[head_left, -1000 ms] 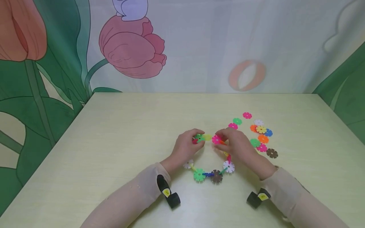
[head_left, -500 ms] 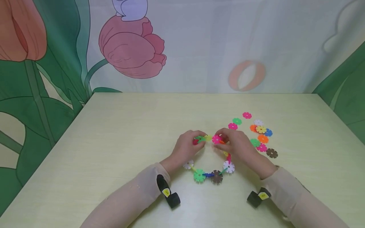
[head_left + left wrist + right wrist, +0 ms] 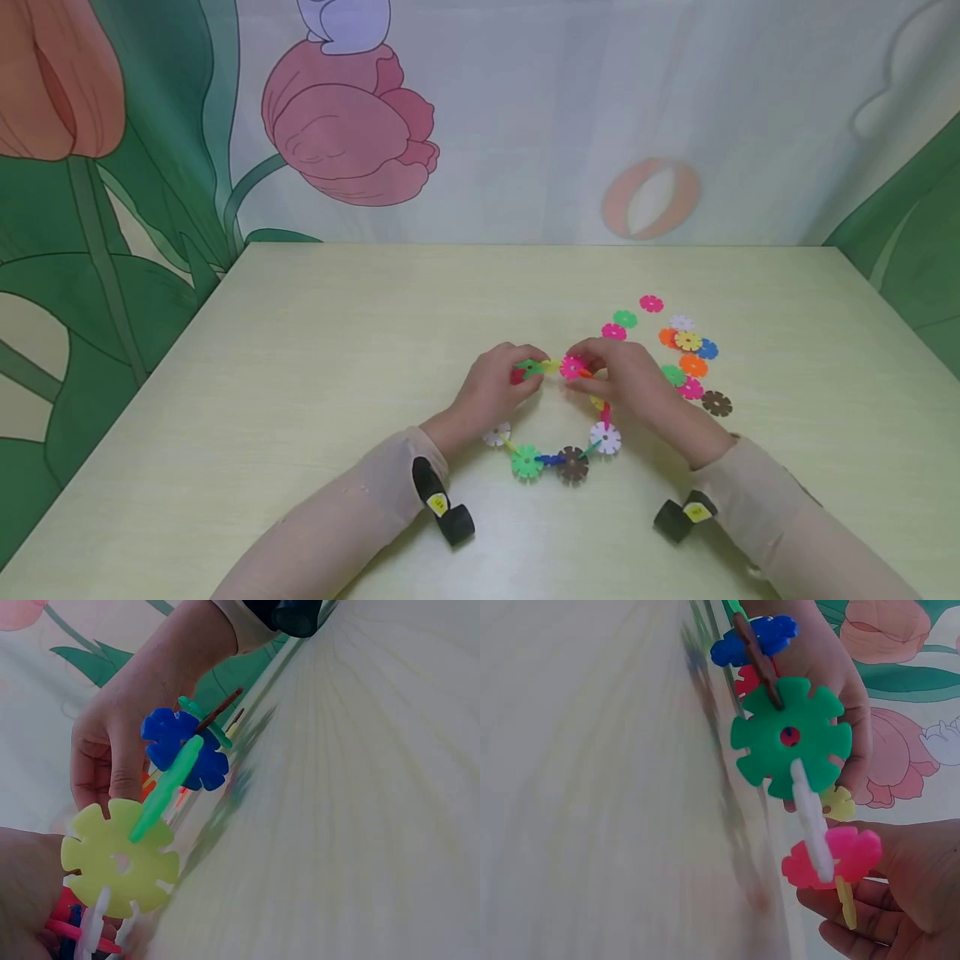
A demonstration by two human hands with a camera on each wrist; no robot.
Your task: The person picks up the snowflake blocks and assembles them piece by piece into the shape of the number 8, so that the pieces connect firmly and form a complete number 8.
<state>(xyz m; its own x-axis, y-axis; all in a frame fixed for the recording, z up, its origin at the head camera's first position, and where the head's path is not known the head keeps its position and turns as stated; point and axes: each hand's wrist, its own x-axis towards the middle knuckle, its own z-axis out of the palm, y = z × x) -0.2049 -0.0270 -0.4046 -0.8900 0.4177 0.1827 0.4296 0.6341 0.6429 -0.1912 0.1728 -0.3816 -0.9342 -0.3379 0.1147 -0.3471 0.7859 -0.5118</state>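
Note:
A looped chain of slotted, flower-shaped plastic discs hangs between both hands in the head view, its lower part running through a green disc (image 3: 527, 462), a brown disc (image 3: 573, 465) and a white disc (image 3: 605, 438). My left hand (image 3: 491, 379) pinches one end by a green disc (image 3: 531, 367), with a red one partly behind the fingers. From that end a yellow disc (image 3: 551, 367) points at the pink disc (image 3: 572, 367), which my right hand (image 3: 630, 375) pinches at the other end. Yellow and pink edges stand very close. Fingers hide parts of both ends.
Loose discs lie on the table to the right of the right hand, among them a pink disc (image 3: 651, 303), an orange disc (image 3: 693, 365) and a brown disc (image 3: 717, 403). A printed curtain (image 3: 510, 125) hangs behind the table's far edge.
The left hand has shifted slightly right, bringing the yellow disc nearer the pink one. The green disc in its fingers has tilted from facing up to more edge-on. The right hand has barely moved.

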